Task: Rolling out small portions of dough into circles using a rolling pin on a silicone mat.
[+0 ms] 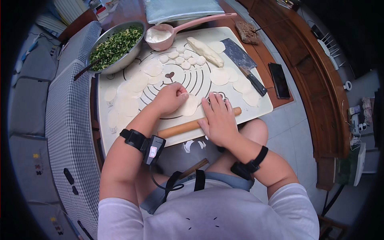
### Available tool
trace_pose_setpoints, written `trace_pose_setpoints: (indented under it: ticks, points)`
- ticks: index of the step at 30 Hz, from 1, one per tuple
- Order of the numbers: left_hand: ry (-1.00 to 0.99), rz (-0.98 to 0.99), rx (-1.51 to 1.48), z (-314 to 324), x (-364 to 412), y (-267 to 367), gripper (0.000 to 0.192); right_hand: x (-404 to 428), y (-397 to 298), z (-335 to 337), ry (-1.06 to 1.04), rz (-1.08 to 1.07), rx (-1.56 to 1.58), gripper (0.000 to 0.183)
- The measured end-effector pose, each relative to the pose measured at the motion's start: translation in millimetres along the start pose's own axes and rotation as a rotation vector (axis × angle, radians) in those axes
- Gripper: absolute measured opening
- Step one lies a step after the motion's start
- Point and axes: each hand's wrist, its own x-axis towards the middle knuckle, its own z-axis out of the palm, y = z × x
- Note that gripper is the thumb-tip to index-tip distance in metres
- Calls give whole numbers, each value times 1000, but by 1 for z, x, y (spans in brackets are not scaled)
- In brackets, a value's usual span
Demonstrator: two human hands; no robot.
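A thin round dough wrapper (189, 105) lies on the pale printed kneading mat (144, 143), its upper left edge pinched between the thumb and fingers of my left hand (171, 99). My right hand (220, 120) rests flat over a wooden rolling pin (180, 129) near the mat's front edge, fingers extended past the pin. Several small flattened dough pieces (180, 61) sit beyond my left hand. Behind them is a long dough roll (205, 51). Rolled wrappers lie in overlapping groups at the left (126, 105) and at the right (220, 76).
A metal bowl of chopped green filling (132, 61) stands back left, beside a pink ladle of flour (160, 45). A cleaver (240, 55) lies on the mat's right side. Beyond it are a phone (279, 80) and a brown block (247, 32). A checkered cloth (72, 120) hangs at left.
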Motion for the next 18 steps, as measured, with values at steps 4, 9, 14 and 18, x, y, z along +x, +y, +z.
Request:
trace_pose_setpoints:
  ticks: [4, 9, 14, 18]
  points:
    - [-87, -110, -214, -11, -9, -12, 15, -26, 4, -2, -21, -46, 12, 70]
    - [-186, -136, -418, -9, -18, -16, 21, 45, 7, 8, 44, 75, -40, 68]
    - [7, -115, -181, 7, -5, 5, 28, 96, 19, 19, 326, 150, 7, 63]
    - [13, -101, 5, 2, -18, 3, 24, 37, 8, 24, 300, -72, 76, 55]
